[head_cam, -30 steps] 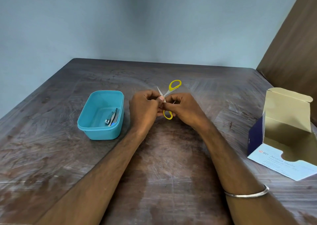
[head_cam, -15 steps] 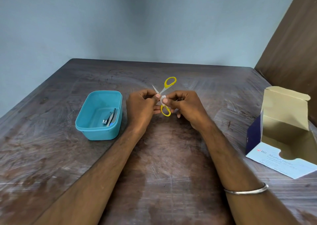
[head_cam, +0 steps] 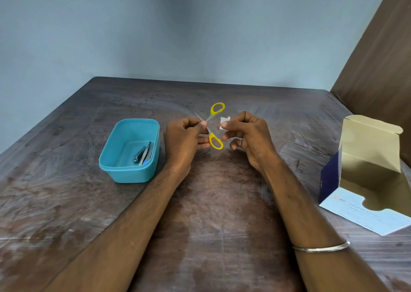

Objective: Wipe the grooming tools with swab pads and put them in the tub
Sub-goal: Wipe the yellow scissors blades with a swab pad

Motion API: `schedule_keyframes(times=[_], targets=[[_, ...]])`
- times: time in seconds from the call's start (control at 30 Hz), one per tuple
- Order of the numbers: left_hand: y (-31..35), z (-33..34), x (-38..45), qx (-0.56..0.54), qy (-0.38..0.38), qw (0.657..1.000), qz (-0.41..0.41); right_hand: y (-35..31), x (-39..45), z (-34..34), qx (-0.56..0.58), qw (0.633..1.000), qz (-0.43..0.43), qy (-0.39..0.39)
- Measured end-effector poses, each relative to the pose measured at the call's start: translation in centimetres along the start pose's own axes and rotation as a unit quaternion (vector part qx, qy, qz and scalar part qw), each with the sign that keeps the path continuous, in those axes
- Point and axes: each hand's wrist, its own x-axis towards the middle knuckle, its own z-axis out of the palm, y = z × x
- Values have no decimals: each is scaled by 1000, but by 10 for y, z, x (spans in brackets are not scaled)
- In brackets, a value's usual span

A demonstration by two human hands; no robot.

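Scratched table (head_cam: 222, 213), scissors (head_cam: 215, 140) blades partly hidden

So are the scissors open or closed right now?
Open: the scissors in the left hand show yellow handle loops spread apart and blades crossing in an X.

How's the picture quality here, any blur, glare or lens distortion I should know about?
Head view: soft, even light with no harsh glare; the table shows only a dull sheen. Wide-angle bending stretches the forearms and the swab box near the edges. The scissors, swab pad and tub look reasonably sharp.
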Motion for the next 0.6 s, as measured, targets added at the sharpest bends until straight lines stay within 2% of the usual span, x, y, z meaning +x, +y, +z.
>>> schedule_keyframes(times=[0.2,0.33,0.47,0.6], targets=[[-1,-1,2,-11,9,1000,-12,3,1,-2,3,1000,-31,2],[-2,1,4,-25,27,999,-18,4,1,-1,-101,992,-67,18],[0,3,1,-49,41,998,-11,6,2,4,-214,967,-132,47],[-1,3,1,-29,50,998,6,6,0,9,-258,951,-163,40]])
